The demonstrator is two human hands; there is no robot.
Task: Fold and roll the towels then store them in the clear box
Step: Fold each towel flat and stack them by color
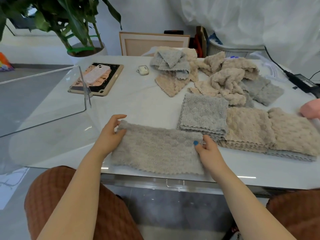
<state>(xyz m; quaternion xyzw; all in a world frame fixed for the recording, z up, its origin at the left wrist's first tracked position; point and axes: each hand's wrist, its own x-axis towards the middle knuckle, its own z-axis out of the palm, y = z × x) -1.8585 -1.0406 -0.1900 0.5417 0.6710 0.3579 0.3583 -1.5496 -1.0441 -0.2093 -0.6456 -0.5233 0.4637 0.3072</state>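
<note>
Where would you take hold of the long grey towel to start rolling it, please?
At a short end, coming in from that side, thumb on top, fingers under. The long grey towel lies flat as a long strip, so it should roll lengthwise; the left hand and right hand each hold an end.

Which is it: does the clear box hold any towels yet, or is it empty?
Empty: through the clear box only table and floor show.
</note>
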